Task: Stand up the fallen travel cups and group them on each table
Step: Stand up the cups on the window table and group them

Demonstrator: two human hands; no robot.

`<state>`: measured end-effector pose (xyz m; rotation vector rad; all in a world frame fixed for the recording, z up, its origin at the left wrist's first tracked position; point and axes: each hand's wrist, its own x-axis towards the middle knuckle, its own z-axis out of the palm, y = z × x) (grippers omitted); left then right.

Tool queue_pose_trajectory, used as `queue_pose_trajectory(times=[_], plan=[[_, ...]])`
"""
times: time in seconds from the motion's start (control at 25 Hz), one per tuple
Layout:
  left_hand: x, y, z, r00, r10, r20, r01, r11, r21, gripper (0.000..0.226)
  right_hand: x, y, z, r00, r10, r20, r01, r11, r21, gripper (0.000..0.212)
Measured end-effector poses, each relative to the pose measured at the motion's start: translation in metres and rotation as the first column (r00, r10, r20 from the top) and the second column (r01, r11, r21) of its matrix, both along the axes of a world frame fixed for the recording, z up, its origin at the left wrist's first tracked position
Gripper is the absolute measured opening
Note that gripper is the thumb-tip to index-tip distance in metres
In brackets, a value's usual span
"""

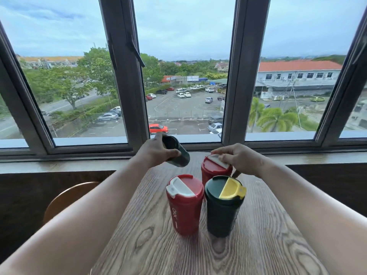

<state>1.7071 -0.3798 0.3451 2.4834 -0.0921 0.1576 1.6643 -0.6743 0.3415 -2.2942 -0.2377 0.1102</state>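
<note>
Head view is showing the left hand (156, 150) closing its fingers around a dark cup (176, 152), tilted, just behind the far red cup (215, 171). The right hand (239, 158) is resting with fingers together on that cup's lid, while another red cup (185, 205) and a green cup (223, 207) are standing nearer. These cups are looking light, stiff and smooth, so gripping around the body seems safest.

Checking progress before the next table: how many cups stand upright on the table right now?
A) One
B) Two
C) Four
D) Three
D: two red cups and one dark green cup stand on the table, the far red one under the right hand; the fourth cup is tilted in the left hand.
</note>
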Motion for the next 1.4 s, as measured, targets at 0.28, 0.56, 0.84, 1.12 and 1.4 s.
queue_pose_trajectory(times=[0.28,0.56,0.84,1.12,1.4], plan=[[0.004,-0.022,0.025,0.972,-0.096,-0.213,0.145,0.962,0.23,0.083,-0.001,0.002,0.002,1.0,0.0,0.007,0.0,1.0,0.006,0.036],[0.001,-0.02,0.015,0.983,-0.082,-0.167,0.118,0.969,0.216,0.101,-0.001,0.003,0.001,1.0,-0.002,0.004,0.002,1.0,0.01,0.035],[-0.005,-0.007,0.002,0.988,0.015,-0.152,-0.052,0.969,-0.243,0.032,-0.002,0.003,0.0,1.0,-0.018,0.018,0.019,1.0,-0.001,0.032],[-0.007,-0.012,0.012,0.976,-0.183,-0.122,0.149,0.958,-0.244,0.017,-0.002,0.002,0.004,0.998,-0.042,0.049,0.044,0.998,-0.039,0.028],[-0.016,-0.013,0.007,0.964,-0.233,-0.125,0.201,0.952,-0.231,0.018,-0.001,0.001,0.005,0.999,-0.035,0.033,0.036,0.999,-0.038,0.027]])
